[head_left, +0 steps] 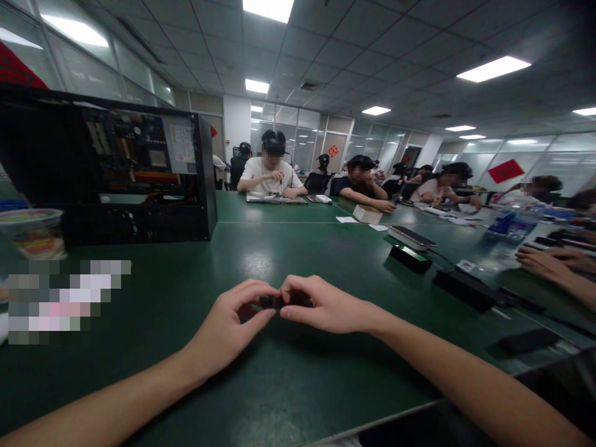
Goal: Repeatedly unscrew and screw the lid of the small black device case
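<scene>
My left hand (233, 326) and my right hand (326, 307) meet over the green table (279, 248), fingertips touching. Both are curled round a small dark object (274, 302) held between them; most of it is hidden by the fingers, so I cannot make out what it is. Both forearms reach in from the bottom edge of the view. The hands hover just above the tabletop near its front edge.
An open black computer case (112, 167) stands at the left with its circuit board showing. A plastic cup (32, 233) sits beside it. Dark flat devices (410, 257) and cables lie to the right. Another person's hands (554, 264) rest at the right edge. Several people sit along the far side.
</scene>
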Demonstrator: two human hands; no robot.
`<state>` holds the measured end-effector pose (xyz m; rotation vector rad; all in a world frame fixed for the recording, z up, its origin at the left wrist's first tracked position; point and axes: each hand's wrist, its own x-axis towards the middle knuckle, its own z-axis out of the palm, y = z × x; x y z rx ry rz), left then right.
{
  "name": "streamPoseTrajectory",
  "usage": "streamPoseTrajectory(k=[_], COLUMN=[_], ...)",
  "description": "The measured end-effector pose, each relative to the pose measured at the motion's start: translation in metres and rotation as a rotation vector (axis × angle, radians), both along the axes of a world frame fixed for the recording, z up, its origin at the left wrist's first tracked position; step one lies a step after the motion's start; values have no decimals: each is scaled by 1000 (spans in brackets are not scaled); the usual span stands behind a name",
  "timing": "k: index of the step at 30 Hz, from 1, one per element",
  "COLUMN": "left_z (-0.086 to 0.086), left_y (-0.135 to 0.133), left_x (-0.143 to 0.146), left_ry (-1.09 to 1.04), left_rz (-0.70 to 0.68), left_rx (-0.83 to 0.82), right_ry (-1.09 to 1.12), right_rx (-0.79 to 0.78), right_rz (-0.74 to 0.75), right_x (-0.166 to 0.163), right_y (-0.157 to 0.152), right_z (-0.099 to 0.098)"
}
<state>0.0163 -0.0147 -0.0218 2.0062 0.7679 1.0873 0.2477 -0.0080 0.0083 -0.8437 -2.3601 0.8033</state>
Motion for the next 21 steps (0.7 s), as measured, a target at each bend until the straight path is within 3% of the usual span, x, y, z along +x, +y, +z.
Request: streamPoseTrajectory(k=[3,5,9,11,15,21], left_z=[0,1,2,3,4,6], left_y=[1,2,0,-2,-4,-4], left_x=[-1,-1,0,1,1,1], left_ry=[-8,24,120,155,194,190], left_rz=[121,142,70,26,12,11], left_rx=[-29,-33,21,60,94,99], right_ry=[-165,-350,-452,-496,-551,-594], right_rx=[202,352,356,299,191,105], right_rz=[-253,-644,-1212,-1412,-1555,-1526], right_x=[40,84,196,242,293,307], right_y=[30,53,80,81,83,96], right_z=[12,20,24,18,-3,-24])
